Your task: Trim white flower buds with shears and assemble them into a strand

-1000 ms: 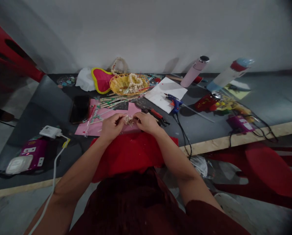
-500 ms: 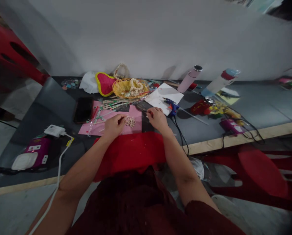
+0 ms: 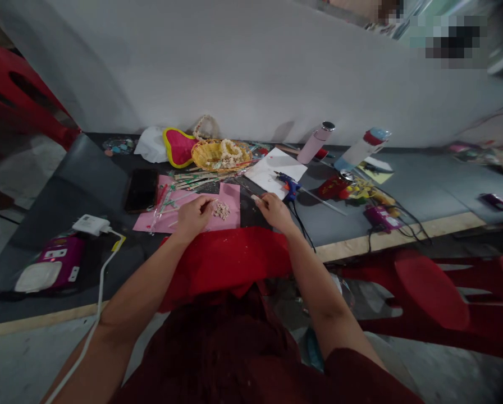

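My left hand (image 3: 193,215) rests over the pink paper (image 3: 231,193), its thumb and fingers pinched together. What lies in the pinch, if anything, is too small to make out. Just right of those fingertips is a small heap of pale, bead-like bits (image 3: 222,211). My right hand (image 3: 275,211) is closed at the fingertips over the dark table, right of the paper. A small whitish bit (image 3: 256,199) shows at its fingertips; its kind is unclear. A blue glue gun (image 3: 291,187) lies on a white sheet (image 3: 262,173) beyond the right hand.
Behind the paper are thin sticks (image 3: 196,178) and a yellow basket (image 3: 200,158) with a pale beaded ring. A phone (image 3: 142,191) lies left; a purple power strip (image 3: 64,255) stands nearer. To the right are a pink flask (image 3: 316,143), a bottle (image 3: 361,150) and a red can (image 3: 333,185).
The camera view has shifted a little, so the things at the right appear further left. My right fingers have turned, and a whitish bit now shows at their tips. The left hand stays pinched.
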Motion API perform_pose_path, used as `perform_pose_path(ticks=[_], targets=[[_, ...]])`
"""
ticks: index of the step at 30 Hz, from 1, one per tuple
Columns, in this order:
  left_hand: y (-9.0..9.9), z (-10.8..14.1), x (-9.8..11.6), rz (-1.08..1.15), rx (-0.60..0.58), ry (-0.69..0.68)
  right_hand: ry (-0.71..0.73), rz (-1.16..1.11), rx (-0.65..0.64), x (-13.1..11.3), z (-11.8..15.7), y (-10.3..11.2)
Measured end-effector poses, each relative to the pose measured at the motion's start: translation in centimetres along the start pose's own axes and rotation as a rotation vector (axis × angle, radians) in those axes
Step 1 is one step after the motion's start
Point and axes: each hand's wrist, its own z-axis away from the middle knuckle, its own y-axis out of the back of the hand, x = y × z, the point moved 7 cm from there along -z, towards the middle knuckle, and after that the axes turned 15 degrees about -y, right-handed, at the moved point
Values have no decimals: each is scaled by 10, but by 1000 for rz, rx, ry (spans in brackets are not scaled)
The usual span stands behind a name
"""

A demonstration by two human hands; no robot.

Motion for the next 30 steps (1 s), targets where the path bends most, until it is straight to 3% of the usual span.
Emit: perform_pose_path(ticks=[4, 7, 10, 14, 18, 23, 30], targets=[[0, 0, 1, -36, -8, -10, -153, -557, -76, 13, 8, 10], [-1, 0, 3, -39, -13, -29, -180, -949, -153, 7, 16, 10], [-1, 1, 5, -42, -2, -42, -166, -1032, -226, -9, 15, 5], [2, 1, 9, 1, 31, -55, 78, -685, -52, -33, 6, 8], [14, 2, 14, 149, 177, -41, 307, -229, 28, -51, 14, -11], [26, 4, 28, 220, 304, -68, 359, 101, -63, -62, 35, -31], [21, 3, 37, 175, 186, -78, 337, 165, -85, -72, 41, -30]])
